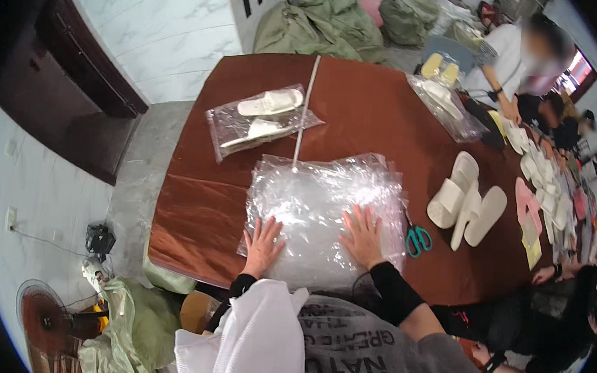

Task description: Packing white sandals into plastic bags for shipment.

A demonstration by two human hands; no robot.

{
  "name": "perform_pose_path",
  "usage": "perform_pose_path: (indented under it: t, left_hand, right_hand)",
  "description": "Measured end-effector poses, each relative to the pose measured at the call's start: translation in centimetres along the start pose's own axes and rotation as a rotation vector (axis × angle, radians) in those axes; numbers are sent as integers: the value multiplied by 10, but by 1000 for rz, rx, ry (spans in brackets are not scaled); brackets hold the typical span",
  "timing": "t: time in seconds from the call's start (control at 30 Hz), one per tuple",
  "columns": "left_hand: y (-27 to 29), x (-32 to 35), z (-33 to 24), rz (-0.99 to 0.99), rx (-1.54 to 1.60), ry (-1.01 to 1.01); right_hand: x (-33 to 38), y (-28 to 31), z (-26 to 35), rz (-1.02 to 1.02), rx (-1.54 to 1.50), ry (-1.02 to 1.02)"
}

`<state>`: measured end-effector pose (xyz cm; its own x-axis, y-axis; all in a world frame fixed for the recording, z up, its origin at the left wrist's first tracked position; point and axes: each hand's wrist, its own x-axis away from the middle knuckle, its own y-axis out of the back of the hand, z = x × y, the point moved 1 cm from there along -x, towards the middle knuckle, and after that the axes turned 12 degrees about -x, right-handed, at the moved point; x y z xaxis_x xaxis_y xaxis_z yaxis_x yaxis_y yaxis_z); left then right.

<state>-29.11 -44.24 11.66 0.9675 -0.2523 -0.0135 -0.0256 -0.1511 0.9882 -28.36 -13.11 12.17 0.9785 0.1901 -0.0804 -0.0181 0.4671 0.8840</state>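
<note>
Fingers of both the left hand (pixel 263 242) and right hand (pixel 363 235) lie spread wide, holding nothing, flat on the clear bag stack (pixel 324 213); even pressure beneath the fingertips likely keeps it from sliding on the table (pixel 198 214).

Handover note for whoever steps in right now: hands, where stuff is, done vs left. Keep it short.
Left hand: flat, open, on the stack of clear plastic bags.
Right hand: flat, open, on the same stack.
Done: one bagged pair of white slippers lies farther up the table.
Left: loose white slippers sit unbagged to the right, beside green-handled scissors.
</note>
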Motion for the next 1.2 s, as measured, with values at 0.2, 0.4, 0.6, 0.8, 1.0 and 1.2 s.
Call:
perform_pose_path:
  t: [0.2, 0.4, 0.6, 0.8, 1.0, 1.2]
  left_hand:
    - [91, -73, 44, -261, 796, 283]
    - [99, -181, 97, -440, 387, 61]
    - [78, -313, 25, -293, -2, -348]
    - [15, -370, 16, -65, -327, -118]
    - [11, -369, 42, -288, -382, -302]
    - [115, -371, 38, -379, 391, -538]
  right_hand:
    - [6, 18, -2, 11, 10, -71]
    - [4, 10, 5, 82, 110, -41]
    - [5, 18, 4, 87, 48, -95]
    - [6, 23, 8, 66, -2, -120]
    - [8, 20, 3, 53, -61, -96]
    - [12, 17, 6, 12, -89, -56]
